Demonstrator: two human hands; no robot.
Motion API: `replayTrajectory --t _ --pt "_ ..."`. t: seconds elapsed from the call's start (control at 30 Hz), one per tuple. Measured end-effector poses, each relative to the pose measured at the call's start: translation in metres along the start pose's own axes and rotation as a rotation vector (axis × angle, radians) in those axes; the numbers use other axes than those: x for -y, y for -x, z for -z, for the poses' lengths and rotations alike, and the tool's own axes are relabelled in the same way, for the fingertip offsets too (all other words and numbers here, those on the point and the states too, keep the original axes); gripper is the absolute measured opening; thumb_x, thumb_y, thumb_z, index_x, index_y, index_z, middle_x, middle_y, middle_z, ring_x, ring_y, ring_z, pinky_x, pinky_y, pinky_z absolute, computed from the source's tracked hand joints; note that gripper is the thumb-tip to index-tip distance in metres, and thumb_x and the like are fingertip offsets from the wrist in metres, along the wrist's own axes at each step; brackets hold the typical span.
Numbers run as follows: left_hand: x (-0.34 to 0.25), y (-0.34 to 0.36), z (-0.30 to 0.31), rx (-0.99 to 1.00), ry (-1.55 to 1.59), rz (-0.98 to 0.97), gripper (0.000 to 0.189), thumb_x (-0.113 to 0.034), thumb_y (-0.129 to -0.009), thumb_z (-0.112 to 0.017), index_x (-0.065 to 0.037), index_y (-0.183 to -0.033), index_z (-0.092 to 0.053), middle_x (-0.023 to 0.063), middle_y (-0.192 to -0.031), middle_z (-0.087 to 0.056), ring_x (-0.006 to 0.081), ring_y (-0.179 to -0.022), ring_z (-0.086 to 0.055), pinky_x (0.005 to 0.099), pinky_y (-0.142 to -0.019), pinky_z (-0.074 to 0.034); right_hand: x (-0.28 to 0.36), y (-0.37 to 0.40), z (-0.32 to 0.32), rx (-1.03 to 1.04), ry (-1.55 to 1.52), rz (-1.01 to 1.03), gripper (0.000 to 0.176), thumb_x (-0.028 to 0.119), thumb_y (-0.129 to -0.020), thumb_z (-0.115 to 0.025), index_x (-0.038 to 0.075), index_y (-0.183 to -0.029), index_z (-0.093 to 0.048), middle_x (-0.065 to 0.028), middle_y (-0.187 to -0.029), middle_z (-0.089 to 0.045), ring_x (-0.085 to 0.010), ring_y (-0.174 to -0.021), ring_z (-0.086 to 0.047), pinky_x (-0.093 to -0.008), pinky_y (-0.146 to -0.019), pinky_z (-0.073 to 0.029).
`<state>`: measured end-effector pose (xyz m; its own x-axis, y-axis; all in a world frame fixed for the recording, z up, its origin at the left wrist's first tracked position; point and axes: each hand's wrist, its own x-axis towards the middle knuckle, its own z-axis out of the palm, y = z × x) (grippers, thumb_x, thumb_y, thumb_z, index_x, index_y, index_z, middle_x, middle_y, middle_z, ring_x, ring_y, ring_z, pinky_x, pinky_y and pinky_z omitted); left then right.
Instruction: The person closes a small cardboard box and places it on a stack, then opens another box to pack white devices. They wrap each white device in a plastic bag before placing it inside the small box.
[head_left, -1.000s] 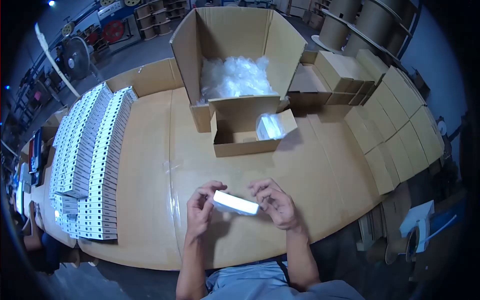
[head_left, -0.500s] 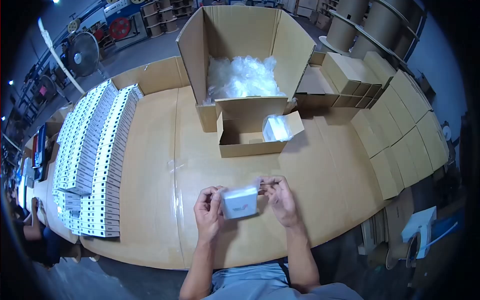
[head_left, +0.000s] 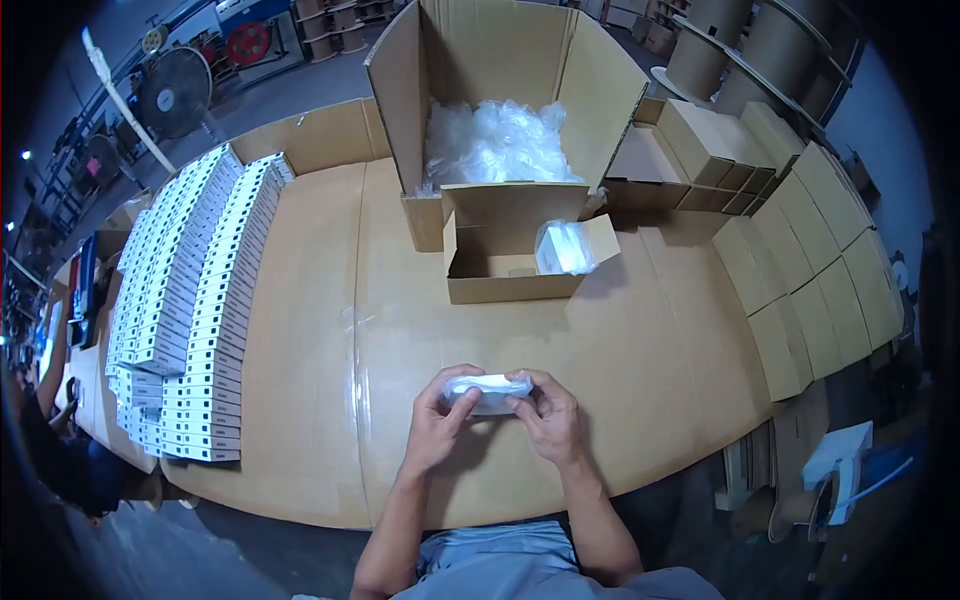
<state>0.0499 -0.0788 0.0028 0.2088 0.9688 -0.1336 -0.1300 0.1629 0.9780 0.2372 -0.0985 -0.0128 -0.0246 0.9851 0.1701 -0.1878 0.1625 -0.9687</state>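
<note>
Both hands were held close together over the near edge of the desk (head_left: 300,300), and between them was a small white box (head_left: 488,392) inside a thin clear plastic film. The left hand (head_left: 437,425) pinched the left end of the box with thumb and fingers, and the right hand (head_left: 548,420) pinched the right end in the same way, so the box hung a little above the desk and touched nothing else. The work in hand appeared to be closing the film around the box. To do this well, I think the fingers should keep the film flat and tight at both ends, with no fold caught under a thumb, and the box should be kept level so that it does not slip out. Farther away on the desk stood a small open carton (head_left: 510,265) with one wrapped pack (head_left: 565,248) in its right part, and just behind it a big carton (head_left: 500,60) with a heap of clear bags (head_left: 500,140). Long rows of white boxes (head_left: 190,290) lay on the left side, and closed brown cartons (head_left: 800,270) on the right side.
</note>
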Motion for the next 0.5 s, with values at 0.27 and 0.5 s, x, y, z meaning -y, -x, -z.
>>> replayTrajectory --t 0.27,0.5 --pt "0.012 0.004 -0.001 -0.155 0.139 0.055 0.022 -0.020 -0.103 -0.063 0.000 -0.108 -0.071 0.0063 -0.098 -0.072 0.0123 -0.086 -0.069 0.0264 -0.070 -0.058 0.017 -0.004 0.010 -0.112 -0.051 -0.107 0.009 -0.002 -0.096 -0.064 -0.003 -0.101 -0.072 -0.0195 -0.125 -0.068 -0.0222 -0.108 -0.066 -0.0320 -0.097 -0.052" --pt "0.022 0.000 0.001 -0.198 0.136 0.055 0.029 -0.026 -0.105 -0.059 0.001 -0.109 -0.070 0.0078 -0.095 -0.073 0.0141 -0.080 -0.071 0.0311 -0.069 -0.062 0.046 -0.012 0.001 0.160 0.286 0.089 0.020 -0.002 -0.086 -0.075 0.001 -0.105 -0.076 -0.0167 -0.125 -0.069 -0.0276 -0.114 -0.066 -0.0340 -0.099 -0.052"
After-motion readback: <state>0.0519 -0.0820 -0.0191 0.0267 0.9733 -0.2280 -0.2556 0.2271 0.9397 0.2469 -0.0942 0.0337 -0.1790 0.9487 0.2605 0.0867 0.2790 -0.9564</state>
